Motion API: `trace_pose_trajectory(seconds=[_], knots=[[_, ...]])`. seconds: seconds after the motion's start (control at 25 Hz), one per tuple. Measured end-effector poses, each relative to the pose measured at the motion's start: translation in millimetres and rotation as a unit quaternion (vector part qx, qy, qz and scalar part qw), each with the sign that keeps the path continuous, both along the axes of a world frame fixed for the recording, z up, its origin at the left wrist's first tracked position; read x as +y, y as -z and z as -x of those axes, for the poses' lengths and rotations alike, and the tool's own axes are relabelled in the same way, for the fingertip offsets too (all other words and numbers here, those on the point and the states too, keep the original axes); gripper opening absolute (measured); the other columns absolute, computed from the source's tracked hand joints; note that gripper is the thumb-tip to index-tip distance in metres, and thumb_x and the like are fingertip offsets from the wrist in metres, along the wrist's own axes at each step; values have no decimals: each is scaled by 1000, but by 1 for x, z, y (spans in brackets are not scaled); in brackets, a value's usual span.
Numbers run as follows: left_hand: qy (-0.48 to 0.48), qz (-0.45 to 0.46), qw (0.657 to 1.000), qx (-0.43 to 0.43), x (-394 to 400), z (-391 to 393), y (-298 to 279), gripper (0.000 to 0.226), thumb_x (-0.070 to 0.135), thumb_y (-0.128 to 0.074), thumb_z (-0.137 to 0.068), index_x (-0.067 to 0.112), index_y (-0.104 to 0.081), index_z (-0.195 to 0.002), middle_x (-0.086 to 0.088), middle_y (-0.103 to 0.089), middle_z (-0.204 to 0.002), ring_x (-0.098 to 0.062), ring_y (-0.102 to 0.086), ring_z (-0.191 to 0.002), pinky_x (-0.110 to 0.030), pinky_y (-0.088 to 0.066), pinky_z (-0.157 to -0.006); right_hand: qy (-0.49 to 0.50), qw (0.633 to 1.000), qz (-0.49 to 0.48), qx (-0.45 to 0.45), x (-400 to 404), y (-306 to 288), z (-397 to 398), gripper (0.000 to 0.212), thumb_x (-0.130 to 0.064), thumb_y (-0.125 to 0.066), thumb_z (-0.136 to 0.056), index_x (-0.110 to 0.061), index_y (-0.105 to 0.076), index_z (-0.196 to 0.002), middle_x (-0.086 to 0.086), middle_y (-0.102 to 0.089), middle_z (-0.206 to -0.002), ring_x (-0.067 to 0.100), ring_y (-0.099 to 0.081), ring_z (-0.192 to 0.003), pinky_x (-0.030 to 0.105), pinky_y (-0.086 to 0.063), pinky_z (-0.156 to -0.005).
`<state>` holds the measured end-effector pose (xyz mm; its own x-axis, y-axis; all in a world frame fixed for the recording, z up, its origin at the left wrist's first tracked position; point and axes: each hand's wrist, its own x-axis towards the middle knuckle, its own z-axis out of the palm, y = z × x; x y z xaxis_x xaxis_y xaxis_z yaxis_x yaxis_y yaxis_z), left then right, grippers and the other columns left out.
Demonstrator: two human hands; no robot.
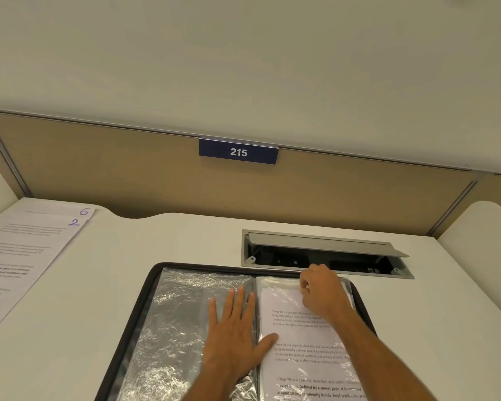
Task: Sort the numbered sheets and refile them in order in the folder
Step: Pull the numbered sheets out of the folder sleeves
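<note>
A black zip folder (154, 280) lies open on the desk, its clear plastic sleeves (180, 319) crinkled and shiny. My left hand (235, 340) presses flat on the left sleeves beside the spine, fingers straight. My right hand (320, 293) pinches the top edge of a printed sheet (304, 357) at the mouth of the right-hand sleeve. The sheet's number is hidden under that hand. Two loose sheets lie at the far left of the desk: sheet 2 (26, 256) on top, sheet 6 (83, 211) peeking out behind it.
A grey cable hatch (324, 247) stands open in the desk just beyond the folder. A beige partition with a blue sign reading 215 (238, 151) closes the back. Bare white desk (104, 270) lies between the loose sheets and the folder.
</note>
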<state>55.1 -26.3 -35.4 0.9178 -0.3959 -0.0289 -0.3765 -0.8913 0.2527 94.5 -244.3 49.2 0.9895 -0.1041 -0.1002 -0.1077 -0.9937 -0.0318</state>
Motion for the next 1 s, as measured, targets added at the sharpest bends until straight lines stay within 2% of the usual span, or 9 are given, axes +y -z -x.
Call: trace_pose_trajectory(seconds=[0.16, 0.28, 0.36, 0.44, 0.52, 0.64, 0.8, 0.88, 1.0], knots=[[-10, 1, 1000, 11, -1, -1, -6, 97, 89, -32, -82, 18, -49, -147, -10, -40, -155, -31, -41, -142, -61, -18, -109, -31, 999, -26, 32, -2, -2, -2, 11, -21, -60, -96, -29, -54, -92, -6, -60, -102, 11, -52, -95, 21, -42, -90], [-8, -9, 1000, -5, 2, -1, -11, 102, 91, -13, -82, 26, 5, -159, -1, 19, -161, -26, 14, -153, -59, 13, -117, -25, 997, -48, 49, -6, -8, -7, 15, -19, -58, -99, -28, -61, -110, -2, -65, -110, 12, -57, -96, 25, -48, -94], [-2, 7, 1000, -9, 2, -1, -8, 103, 91, -13, -82, 25, 3, -159, -1, 17, -162, -26, 14, -152, -59, 13, -117, -29, 997, -50, 57, -9, -12, -12, 21, -18, -57, -99, -26, -64, -118, -2, -67, -115, 13, -59, -99, 27, -49, -98], [-12, 5, 1000, 20, 1, -1, -10, 101, 91, -20, -83, 23, -18, -159, -5, -6, -164, -29, -8, -153, -62, 1, -116, -38, 996, -53, 65, -10, -17, -17, 20, -16, -57, -99, -26, -65, -114, -1, -68, -112, 14, -61, -99, 25, -49, -92], [-11, -4, 1000, -24, 1, -1, -8, 102, 91, -14, -82, 25, -2, -159, -3, 10, -163, -26, 6, -153, -62, 8, -118, -42, 994, -62, 79, -9, -20, -22, 20, -13, -56, -98, -26, -65, -110, -1, -68, -111, 14, -62, -96, 24, -50, -86], [-12, -17, 1000, -1, 2, 0, -11, 102, 90, -7, -81, 26, 17, -157, 1, 30, -158, -22, 26, -149, -58, 18, -117, -23, 987, -113, 116, -5, -27, -27, 20, -12, -51, -99, -23, -65, -108, 1, -67, -102, 15, -69, -79, 21, -52, -67], [-19, 1, 1000, 1, 1, 1, -9, 101, 90, -10, -82, 27, 11, -158, 1, 24, -160, -23, 21, -151, -58, 16, -118, 61, 961, -196, 187, -1, -37, -33, 18, -9, -48, -102, -13, -64, -109, 14, -69, -100, 23, -71, -69, 25, -55, -56], [-22, 22, 999, -16, 2, 1, -7, 101, 90, -19, -83, 24, -16, -159, -5, -5, -165, -27, -5, -153, -59, 3, -117, 83, 952, -204, 214, -2, -39, -36, 19, -6, -50, -100, -12, -66, -108, 13, -69, -101, 24, -71, -70, 25, -55, -55], [-1, 22, 1000, -4, 2, 0, -1, 95, 87, -33, -84, 17, -54, -143, -9, -47, -150, -31, -45, -138, -59, -20, -107, 71, 951, -194, 230, -4, -36, -41, 21, -2, -53, -98, -14, -69, -106, 9, -66, -106, 18, -68, -71, 23, -55, -55]])
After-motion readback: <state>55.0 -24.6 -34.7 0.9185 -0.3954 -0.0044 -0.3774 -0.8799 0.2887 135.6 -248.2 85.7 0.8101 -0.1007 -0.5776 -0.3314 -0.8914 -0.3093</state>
